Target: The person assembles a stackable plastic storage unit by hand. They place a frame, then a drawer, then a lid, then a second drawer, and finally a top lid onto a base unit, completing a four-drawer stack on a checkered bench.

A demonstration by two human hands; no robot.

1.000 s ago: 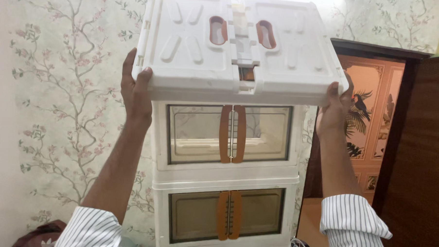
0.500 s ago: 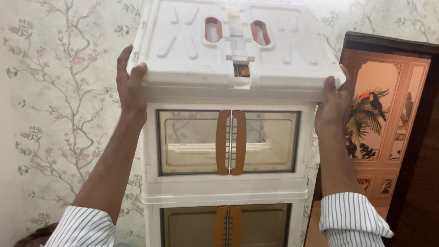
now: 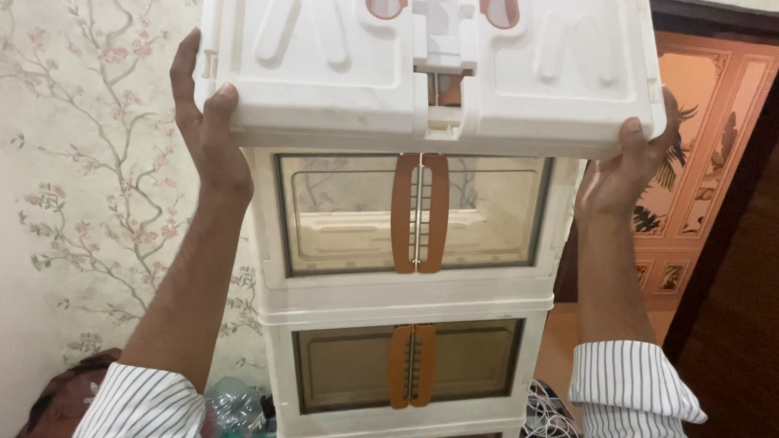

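Above stacked cabinet (image 3: 404,289): white lid panel (image 3: 326,70) held tilted over top unit. L hand (image 3: 204,126) clamps its left edge, R hand (image 3: 623,167) its right; thumbs on front lip.

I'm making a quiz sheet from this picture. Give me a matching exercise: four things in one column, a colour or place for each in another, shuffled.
Things:
1. lid
2. door handles
3. left hand
4. sleeve

Descriptions:
A. striped white and dark
B. orange-brown, upright pair
C. white, held at both ends
D. on the lid's end by the flowered wallpaper

Pairs: 1-C, 2-B, 3-D, 4-A
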